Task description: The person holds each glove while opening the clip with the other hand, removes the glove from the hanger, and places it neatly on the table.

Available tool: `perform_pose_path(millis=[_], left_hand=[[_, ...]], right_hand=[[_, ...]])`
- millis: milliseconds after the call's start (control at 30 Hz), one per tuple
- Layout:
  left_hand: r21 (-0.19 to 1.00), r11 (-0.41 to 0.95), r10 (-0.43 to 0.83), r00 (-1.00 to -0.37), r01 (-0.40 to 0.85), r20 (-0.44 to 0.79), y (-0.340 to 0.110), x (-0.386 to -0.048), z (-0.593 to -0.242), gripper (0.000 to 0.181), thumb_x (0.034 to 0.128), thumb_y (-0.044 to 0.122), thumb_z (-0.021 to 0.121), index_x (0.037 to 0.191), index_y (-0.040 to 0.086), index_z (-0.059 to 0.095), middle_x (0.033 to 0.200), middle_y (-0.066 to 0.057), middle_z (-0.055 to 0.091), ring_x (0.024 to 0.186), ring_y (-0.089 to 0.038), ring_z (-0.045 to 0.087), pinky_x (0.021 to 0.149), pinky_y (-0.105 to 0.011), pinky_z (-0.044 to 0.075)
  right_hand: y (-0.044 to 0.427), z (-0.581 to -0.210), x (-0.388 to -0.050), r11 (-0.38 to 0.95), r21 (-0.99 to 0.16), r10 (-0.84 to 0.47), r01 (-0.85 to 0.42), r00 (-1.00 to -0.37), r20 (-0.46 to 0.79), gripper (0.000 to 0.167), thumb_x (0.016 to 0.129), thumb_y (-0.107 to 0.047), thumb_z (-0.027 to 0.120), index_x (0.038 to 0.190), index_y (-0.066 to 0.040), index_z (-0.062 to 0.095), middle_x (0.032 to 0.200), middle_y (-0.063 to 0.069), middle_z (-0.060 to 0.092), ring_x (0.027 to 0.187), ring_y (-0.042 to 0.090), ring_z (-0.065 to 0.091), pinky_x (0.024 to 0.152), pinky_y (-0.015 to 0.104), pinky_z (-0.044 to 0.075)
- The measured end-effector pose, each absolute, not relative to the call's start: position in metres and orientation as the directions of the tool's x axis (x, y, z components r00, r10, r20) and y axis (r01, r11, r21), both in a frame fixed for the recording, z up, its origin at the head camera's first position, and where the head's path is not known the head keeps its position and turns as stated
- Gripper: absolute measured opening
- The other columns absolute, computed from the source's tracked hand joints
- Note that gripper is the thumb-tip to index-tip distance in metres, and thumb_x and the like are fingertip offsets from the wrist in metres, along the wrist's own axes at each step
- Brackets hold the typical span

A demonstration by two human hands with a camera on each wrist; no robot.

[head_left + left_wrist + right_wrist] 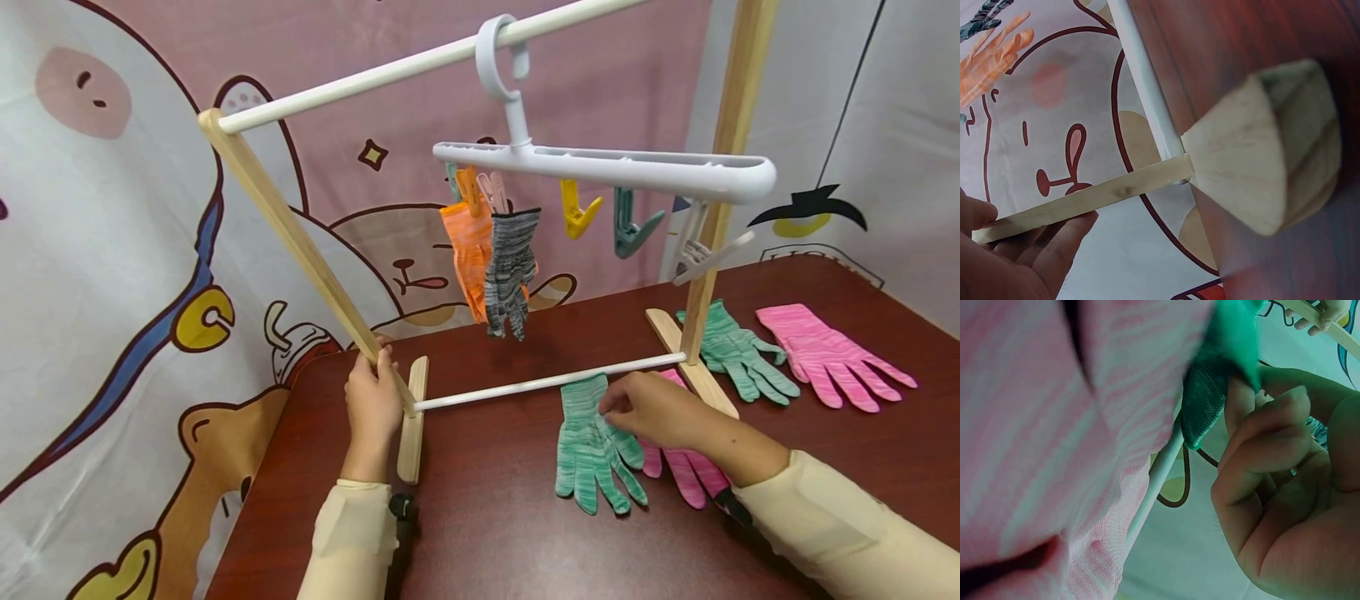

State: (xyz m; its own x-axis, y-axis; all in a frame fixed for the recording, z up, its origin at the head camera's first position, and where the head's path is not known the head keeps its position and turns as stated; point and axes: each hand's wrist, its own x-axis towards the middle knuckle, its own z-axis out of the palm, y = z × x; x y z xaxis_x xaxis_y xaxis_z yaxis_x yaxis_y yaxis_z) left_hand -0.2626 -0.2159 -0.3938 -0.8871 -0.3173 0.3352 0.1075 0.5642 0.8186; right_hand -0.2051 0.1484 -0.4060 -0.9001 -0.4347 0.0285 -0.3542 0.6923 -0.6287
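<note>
My left hand (pixel 372 398) grips the left wooden post (pixel 300 246) of a small drying rack, low down near its foot; the left wrist view shows thumb and fingers on either side of that post (pixel 1104 190). Over the table, my right hand (pixel 656 408) pinches the edge of a green striped glove (pixel 588 454) between thumb and forefinger. This glove (pixel 1207 394) appears at those fingertips in the right wrist view. Partly beneath the hand and the green glove lies a pink glove (pixel 693 479), which fills the left of the right wrist view.
A white hanger (pixel 600 167) hooks over the top rod (pixel 360 79). Clipped to it are an orange glove (pixel 471 258) and a grey glove (pixel 512 267); yellow (pixel 577 212), teal (pixel 633 229) and grey clips (pixel 701 254) hold nothing. Another green glove (pixel 738 354) and pink glove (pixel 828 354) lie right.
</note>
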Motion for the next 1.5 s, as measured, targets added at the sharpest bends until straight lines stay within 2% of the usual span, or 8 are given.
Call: perform_pose_path(millis=[200,467,733,1033,1200,1500], left_hand=[[0.820,0.564,-0.320,-0.889,0.100,0.328,-0.217,-0.262,-0.395,0.034,0.1074,0.025,0.044,0.134,0.010,0.059,0.128,-0.012,0.069,0.104,-0.030,0.072,0.087,-0.048,0.057],[0.817,0.565,-0.310,-0.889,0.113,0.337,-0.217,-0.262,-0.392,0.035,0.1074,0.024,0.044,0.135,0.009,0.059,0.128,-0.013,0.069,0.104,-0.031,0.072,0.086,-0.048,0.057],[0.822,0.559,-0.309,-0.892,0.110,0.330,-0.217,-0.263,-0.391,0.035,0.1075,0.025,0.043,0.135,0.010,0.058,0.128,-0.013,0.068,0.105,-0.032,0.072,0.086,-0.047,0.057],[0.821,0.564,-0.314,-0.896,0.092,0.315,-0.215,-0.264,-0.393,0.035,0.1075,0.027,0.045,0.135,0.010,0.059,0.129,-0.011,0.069,0.105,-0.030,0.072,0.087,-0.049,0.057],[0.822,0.560,-0.309,-0.895,0.101,0.321,-0.213,-0.265,-0.393,0.034,0.1073,0.027,0.045,0.134,0.010,0.059,0.128,-0.011,0.069,0.105,-0.030,0.072,0.088,-0.049,0.057],[0.821,0.563,-0.325,-0.888,0.093,0.324,-0.216,-0.262,-0.393,0.034,0.1073,0.027,0.045,0.133,0.011,0.060,0.128,-0.012,0.069,0.105,-0.031,0.072,0.088,-0.049,0.057]], right_hand=[[0.148,-0.408,-0.207,0.734,-0.586,-0.429,-0.343,-0.903,-0.009,0.012,0.092,-0.008,0.067,0.099,-0.007,0.076,0.090,-0.002,0.073,0.079,0.006,0.063,0.068,0.031,0.054],[0.149,-0.408,-0.204,0.738,-0.570,-0.446,-0.360,-0.895,-0.013,0.012,0.090,-0.008,0.068,0.100,-0.006,0.075,0.073,-0.006,0.060,0.063,0.006,0.049,0.061,0.026,0.044],[0.146,-0.406,-0.202,0.764,-0.529,-0.434,-0.371,-0.901,0.005,0.008,0.089,-0.016,0.073,0.096,-0.011,0.073,0.073,-0.008,0.060,0.063,0.004,0.051,0.059,0.026,0.044],[0.142,-0.395,-0.195,0.771,-0.514,-0.343,-0.375,-0.925,0.161,0.009,0.090,-0.022,0.073,0.093,-0.013,0.072,0.063,-0.008,0.056,0.054,0.004,0.046,0.051,0.023,0.041],[0.141,-0.383,-0.195,0.768,-0.503,-0.296,-0.396,-0.916,0.270,0.013,0.090,-0.024,0.074,0.096,-0.012,0.073,0.062,-0.009,0.055,0.050,0.005,0.043,0.047,0.024,0.038],[0.135,-0.355,-0.214,0.723,-0.472,-0.286,-0.504,-0.840,0.460,0.008,0.089,-0.020,0.076,0.094,-0.014,0.073,0.079,-0.006,0.071,0.067,0.006,0.060,0.063,0.027,0.049]])
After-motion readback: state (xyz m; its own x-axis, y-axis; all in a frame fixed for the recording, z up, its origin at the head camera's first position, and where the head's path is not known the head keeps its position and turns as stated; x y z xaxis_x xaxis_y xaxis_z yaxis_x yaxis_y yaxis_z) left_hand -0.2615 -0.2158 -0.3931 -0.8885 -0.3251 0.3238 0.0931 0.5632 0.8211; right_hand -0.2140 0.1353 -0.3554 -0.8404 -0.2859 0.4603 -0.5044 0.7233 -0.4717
